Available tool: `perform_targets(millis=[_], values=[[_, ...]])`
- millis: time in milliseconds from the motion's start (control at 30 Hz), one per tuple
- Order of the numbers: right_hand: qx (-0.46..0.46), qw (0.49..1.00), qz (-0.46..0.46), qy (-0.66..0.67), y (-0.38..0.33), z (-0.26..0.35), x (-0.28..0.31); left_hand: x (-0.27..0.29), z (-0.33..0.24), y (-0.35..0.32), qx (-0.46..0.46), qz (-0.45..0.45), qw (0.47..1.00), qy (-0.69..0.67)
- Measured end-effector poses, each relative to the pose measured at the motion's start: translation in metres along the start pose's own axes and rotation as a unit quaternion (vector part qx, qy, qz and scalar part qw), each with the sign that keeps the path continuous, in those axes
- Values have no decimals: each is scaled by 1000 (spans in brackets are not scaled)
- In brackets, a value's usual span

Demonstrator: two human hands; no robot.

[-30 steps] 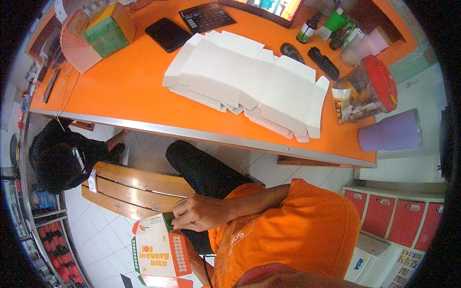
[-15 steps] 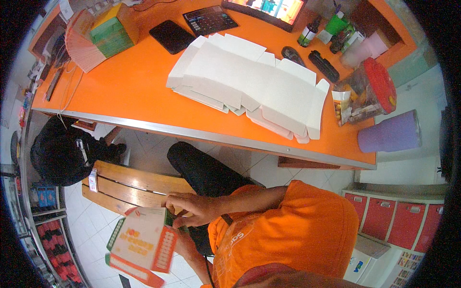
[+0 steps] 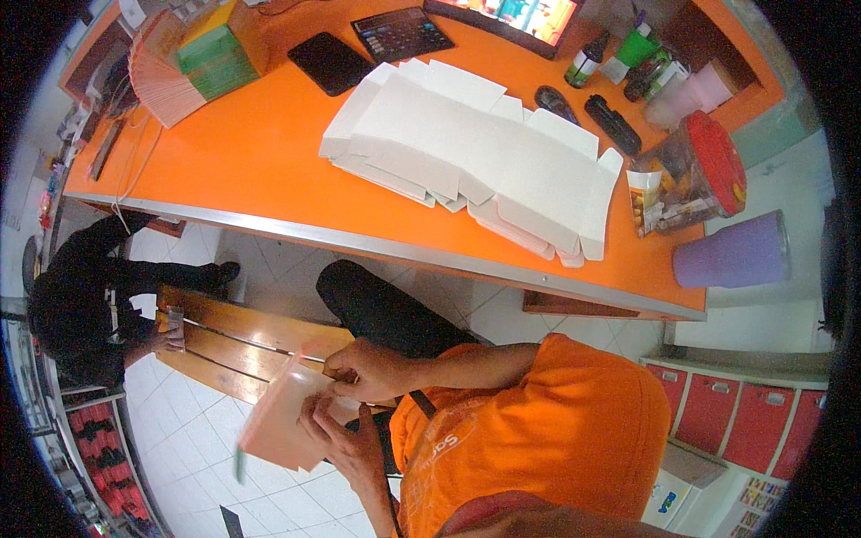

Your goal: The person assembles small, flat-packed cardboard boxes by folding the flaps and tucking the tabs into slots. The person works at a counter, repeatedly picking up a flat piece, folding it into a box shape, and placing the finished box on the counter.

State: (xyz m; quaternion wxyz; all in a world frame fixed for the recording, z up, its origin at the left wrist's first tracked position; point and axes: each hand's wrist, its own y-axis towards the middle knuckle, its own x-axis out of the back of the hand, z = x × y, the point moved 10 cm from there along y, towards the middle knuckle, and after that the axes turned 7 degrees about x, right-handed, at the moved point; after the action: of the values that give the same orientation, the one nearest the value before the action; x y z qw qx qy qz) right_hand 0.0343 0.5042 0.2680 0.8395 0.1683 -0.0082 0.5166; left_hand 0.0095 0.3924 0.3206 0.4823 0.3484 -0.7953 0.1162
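Observation:
A thin cardboard box (image 3: 282, 426), partly folded, tilts in front of me over the bench. Its pale inside faces up, and a strip of green shows at its lower corner. My left hand (image 3: 345, 441) grips it from the near side, fingers bent over a panel. On the far edge, my right hand (image 3: 369, 369) has its fingers curled and pressed together on a flap; the fingertips are partly hidden. A stack of flat white box blanks (image 3: 475, 152) lies on the orange table (image 3: 233, 161).
The wooden bench (image 3: 242, 327) runs left, where a person in black (image 3: 81, 314) leans with a hand at its end. A fanned pile of cartons (image 3: 170, 81), a calculator (image 3: 401, 36), a red-lidded jar (image 3: 695, 170) and a purple tumbler (image 3: 733, 251) stand on the table.
The box has turned from its printed side to its pale inside. My left hand has come into sight on it. The person in black has shifted, with a hand now at the bench end.

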Motion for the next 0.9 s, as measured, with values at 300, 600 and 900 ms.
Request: perform_targets(millis=[300, 600, 900], values=[[87, 990, 21, -109, 5, 28, 25, -6, 58, -15, 94, -26, 979, -180], [270, 949, 84, -139, -11, 104, 0, -3, 62, -18, 265, 47, 923, -275], [212, 970, 27, -115, -9, 105, -2, -10, 65, -26, 253, 10, 843, -474]])
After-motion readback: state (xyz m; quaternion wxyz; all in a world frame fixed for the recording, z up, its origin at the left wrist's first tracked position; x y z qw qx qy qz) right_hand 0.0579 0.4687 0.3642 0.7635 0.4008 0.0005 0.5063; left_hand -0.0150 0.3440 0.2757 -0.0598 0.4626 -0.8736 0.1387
